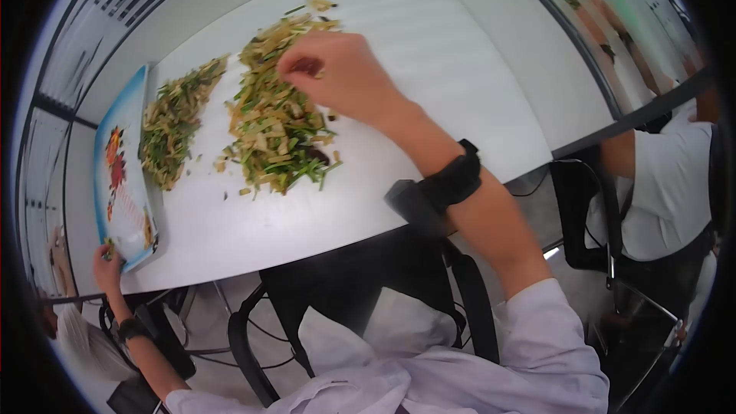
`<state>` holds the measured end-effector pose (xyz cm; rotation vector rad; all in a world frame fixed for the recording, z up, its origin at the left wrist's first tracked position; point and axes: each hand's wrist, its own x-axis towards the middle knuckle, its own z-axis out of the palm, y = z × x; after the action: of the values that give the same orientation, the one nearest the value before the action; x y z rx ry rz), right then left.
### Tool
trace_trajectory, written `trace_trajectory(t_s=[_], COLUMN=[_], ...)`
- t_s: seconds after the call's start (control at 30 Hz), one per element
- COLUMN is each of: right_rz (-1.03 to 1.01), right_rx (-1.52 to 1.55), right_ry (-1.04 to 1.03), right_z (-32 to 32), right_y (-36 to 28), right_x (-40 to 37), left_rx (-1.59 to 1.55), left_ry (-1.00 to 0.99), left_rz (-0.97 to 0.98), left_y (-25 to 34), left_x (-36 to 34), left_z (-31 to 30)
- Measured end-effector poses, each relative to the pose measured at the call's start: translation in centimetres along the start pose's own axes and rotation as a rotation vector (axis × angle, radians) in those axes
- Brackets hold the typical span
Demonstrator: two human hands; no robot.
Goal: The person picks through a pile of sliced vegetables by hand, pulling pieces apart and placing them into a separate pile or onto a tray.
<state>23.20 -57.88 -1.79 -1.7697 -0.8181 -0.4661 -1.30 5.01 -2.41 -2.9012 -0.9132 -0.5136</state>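
Observation:
My right hand point(341, 73) is raised over the far part of a large pile of chopped green and pale yellow pieces point(280, 119), its fingers closed around a dark reddish-brown piece point(307, 67) whose kind I cannot make out. At the table's left edge, my left hand point(107, 270) is at the near corner of a blue-rimmed, flower-patterned tray point(126, 234). Small greenish bits point(110, 245) show at its pinched fingertips. Some scraps lie near the tray's right edge. Between tray and large pile is a second, narrower pile of chopped pieces point(172, 126).
White partitions point(491, 27) enclose the white table point(429, 69) at the back and sides. A black chair point(353, 284) stands against its front edge. Beyond the right partition sits another person in white point(671, 192); part of a person in light clothing point(88, 345) shows at lower left.

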Motion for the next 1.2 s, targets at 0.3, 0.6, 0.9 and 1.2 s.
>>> trace_trajectory(t_s=[0.3,0.6,0.9,1.2], right_rz=[0.067,0.114,0.102,0.088], right_rx=[-0.05,0.007,-0.031,0.012], right_ry=[-0.035,-0.042,-0.043,-0.141], right_z=[-0.1,-0.2,0.0,1.3], right_y=[0.1,0.2,0.0,-1.3], right_x=[0.0,-0.1,0.0,-0.3], left_rx=[-0.071,-0.218,-0.414,-0.816], left_ry=[0.021,0.274,0.003,-0.086], left_rz=[0.051,0.294,0.413,0.745], left_y=[-0.5,12.3,20.1,38.3], left_x=[0.1,-3.2,-7.3,-9.3], left_z=[-0.9,-5.4,-4.5,-6.1])
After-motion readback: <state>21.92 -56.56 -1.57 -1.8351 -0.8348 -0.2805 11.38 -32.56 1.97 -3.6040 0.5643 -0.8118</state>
